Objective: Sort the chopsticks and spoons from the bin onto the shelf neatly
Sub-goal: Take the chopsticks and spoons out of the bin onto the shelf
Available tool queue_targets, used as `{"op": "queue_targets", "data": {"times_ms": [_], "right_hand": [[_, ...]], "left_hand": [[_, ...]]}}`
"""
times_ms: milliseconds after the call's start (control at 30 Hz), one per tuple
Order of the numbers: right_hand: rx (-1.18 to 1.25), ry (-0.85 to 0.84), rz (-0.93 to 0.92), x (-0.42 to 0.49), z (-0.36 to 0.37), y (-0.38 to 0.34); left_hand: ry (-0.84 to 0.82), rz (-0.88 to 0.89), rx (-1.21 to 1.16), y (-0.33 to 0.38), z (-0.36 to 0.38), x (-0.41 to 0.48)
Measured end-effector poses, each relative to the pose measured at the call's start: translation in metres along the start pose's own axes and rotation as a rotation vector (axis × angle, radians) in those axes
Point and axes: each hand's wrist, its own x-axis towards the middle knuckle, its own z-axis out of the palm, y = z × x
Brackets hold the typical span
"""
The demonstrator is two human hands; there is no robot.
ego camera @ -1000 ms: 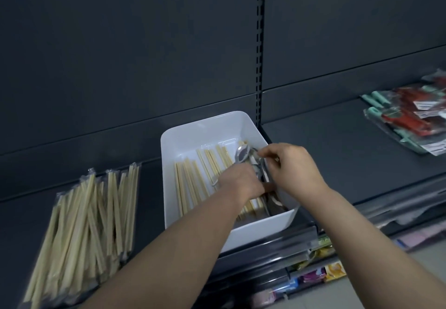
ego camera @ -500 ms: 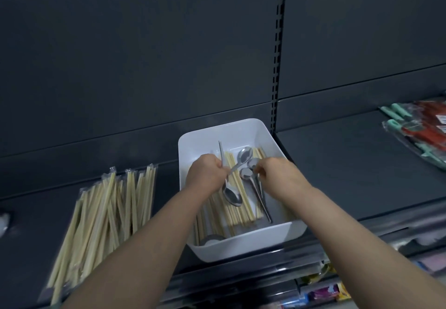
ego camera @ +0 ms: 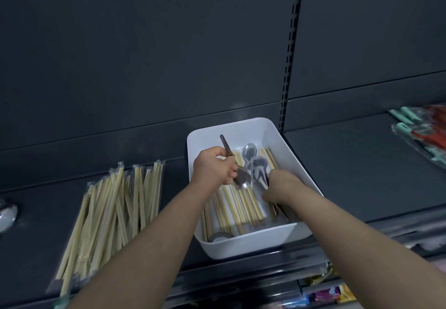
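Shelf (ego camera: 350, 178), bin (ego camera: 243, 248): L fingers (ego camera: 228, 173) grip spoon (ego camera: 242, 180); R hand (ego camera: 282, 186), spoons (ego camera: 259, 167).

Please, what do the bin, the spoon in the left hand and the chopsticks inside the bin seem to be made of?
The bin looks plastic: smooth matte white, rounded moulded corners. The spoon looks metal, likely stainless steel: polished bowl with mirror-like glints. The chopsticks look like pale, unvarnished wood or bamboo; which, I cannot tell.
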Motion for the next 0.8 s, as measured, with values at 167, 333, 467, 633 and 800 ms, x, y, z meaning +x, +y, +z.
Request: {"op": "queue_targets", "data": {"times_ms": [167, 333, 467, 633, 800], "right_hand": [[0.111, 0.124, -0.002, 0.001, -0.004, 0.003], [0.159, 0.203, -0.038, -0.005, -0.01, 0.005], [0.08, 0.208, -0.06, -0.009, -0.009, 0.005], [0.082, 0.153, -0.069, -0.01, -0.005, 0.004], [0.107, 0.24, -0.078, -0.01, -0.007, 0.005]], "left_hand": [[-0.017, 0.117, -0.073, 0.0, -0.004, 0.001], [-0.086, 0.51, 0.743, -0.02, -0.004, 0.009], [-0.372, 0.256, 1.168, -0.02, 0.005, 0.013], [-0.286, 0.21, 1.102, -0.027, 0.006, 0.01], [-0.233, 0.033, 1.147, -0.02, 0.006, 0.001]]}}
